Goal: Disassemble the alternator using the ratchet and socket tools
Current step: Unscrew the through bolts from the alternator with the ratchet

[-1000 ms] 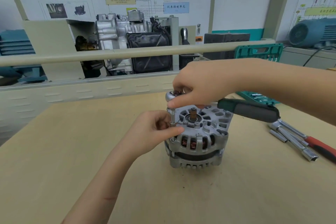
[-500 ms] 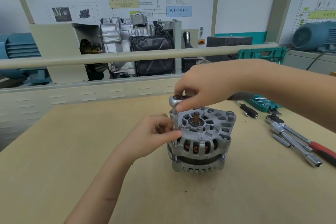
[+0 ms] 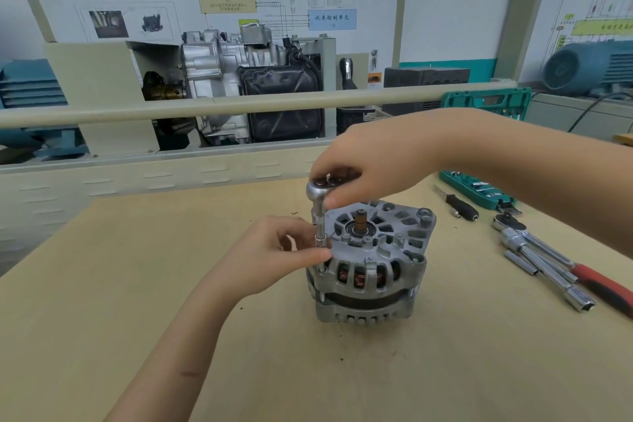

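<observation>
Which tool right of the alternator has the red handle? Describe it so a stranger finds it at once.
Start at the alternator in the middle of the wooden bench and look right, to the bare-metal tools lying near the bench edge. The red-handled tool lies nearest that edge, slanting toward the lower right corner. Its neighbours are all bare chrome; it alone has a red handle.
</observation>
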{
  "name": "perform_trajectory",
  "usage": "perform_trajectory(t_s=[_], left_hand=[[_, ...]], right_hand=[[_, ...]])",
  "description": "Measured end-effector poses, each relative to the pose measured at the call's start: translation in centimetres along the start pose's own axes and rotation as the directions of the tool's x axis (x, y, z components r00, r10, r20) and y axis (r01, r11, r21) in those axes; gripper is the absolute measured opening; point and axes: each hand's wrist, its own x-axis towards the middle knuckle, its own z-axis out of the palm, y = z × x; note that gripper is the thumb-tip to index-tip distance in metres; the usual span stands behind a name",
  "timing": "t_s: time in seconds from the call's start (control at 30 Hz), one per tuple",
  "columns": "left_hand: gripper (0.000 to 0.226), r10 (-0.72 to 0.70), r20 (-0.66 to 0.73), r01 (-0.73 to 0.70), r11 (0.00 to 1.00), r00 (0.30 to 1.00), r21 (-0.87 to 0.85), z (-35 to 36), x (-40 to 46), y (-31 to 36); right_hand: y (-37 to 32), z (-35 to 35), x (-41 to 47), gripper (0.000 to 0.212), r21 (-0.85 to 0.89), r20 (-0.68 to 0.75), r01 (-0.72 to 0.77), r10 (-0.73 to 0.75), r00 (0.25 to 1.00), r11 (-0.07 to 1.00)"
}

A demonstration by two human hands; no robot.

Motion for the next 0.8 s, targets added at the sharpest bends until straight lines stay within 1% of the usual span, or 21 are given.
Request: perform_trajectory(t_s=[0.07, 0.13, 0.2, 0.23, 0.3, 0.37, 0.43, 0.5, 0.57, 0.63, 0.7, 0.8], left_hand=[[0.011, 0.004, -0.052, -0.001, 0.999, 0.999, 0.052, 0.4, 0.0, 0.0], [0.019, 0.027, -0.089, -0.022, 0.998, 0.996, 0.057, 0.7, 0.0, 0.1], [0.027, 0.049, -0.118, -0.041, 0.996, 0.992, 0.074, 1.1, -0.1, 0.2], [0.027, 0.048, -0.122, -0.038, 0.996, 0.991, 0.084, 1.1, -0.1, 0.2], [0.024, 0.025, -0.104, -0.016, 0.997, 0.994, 0.082, 0.9, 0.0, 0.2], [0.020, -0.009, -0.034, 0.010, 0.999, 0.999, 0.044, 0.2, 0.0, 0.2], [0.011, -0.037, 0.059, 0.041, 0.997, 0.998, -0.062, -0.4, -0.1, 0.2], [0.015, -0.033, 0.117, 0.054, 0.981, 0.993, -0.184, -0.8, -0.3, 0.2], [0.015, -0.029, 0.117, 0.053, 0.977, 0.993, -0.207, -0.7, -0.3, 0.1], [0.005, -0.041, 0.087, 0.055, 0.983, 0.995, -0.173, -0.6, -0.2, 0.0], [0.001, -0.041, 0.076, 0.054, 0.985, 0.996, -0.166, -0.6, -0.2, -0.2], [0.005, -0.020, 0.091, 0.034, 0.987, 0.996, -0.156, -0.5, -0.2, -0.3]], right_hand=[[0.2, 0.0, 0.2, 0.034, -0.016, -0.009, -0.038, 0.037, 0.999, 0.999], [0.3, 0.1, 0.3, 0.045, -0.013, 0.008, -0.081, 0.081, 0.997, 0.997], [0.3, 0.3, 0.4, 0.049, -0.024, -0.009, -0.089, 0.088, 0.996, 0.996], [0.2, 0.3, 0.5, 0.048, -0.024, -0.023, -0.086, 0.085, 0.996, 0.996], [0.1, 0.4, 0.5, 0.041, -0.009, -0.013, -0.075, 0.075, 0.997, 0.997], [0.2, 0.3, 0.4, 0.031, -0.006, 0.008, -0.062, 0.062, 0.998, 0.998], [0.5, 0.2, 0.4, 0.026, 0.017, 0.012, -0.037, 0.037, 0.999, 0.999], [1.0, 0.0, 0.5, 0.028, 0.053, 0.034, -0.007, 0.005, 0.999, 0.999], [1.2, -0.2, 0.7, 0.029, 0.078, 0.063, 0.007, -0.012, 0.998, 0.997], [1.3, -0.2, 0.8, 0.031, 0.098, 0.059, 0.006, -0.012, 0.998, 0.995], [1.3, 0.0, 0.8, 0.035, 0.090, 0.039, -0.016, 0.013, 0.999, 0.996], [1.3, 0.2, 0.8, 0.043, 0.084, 0.043, -0.085, 0.082, 0.996, 0.993]])
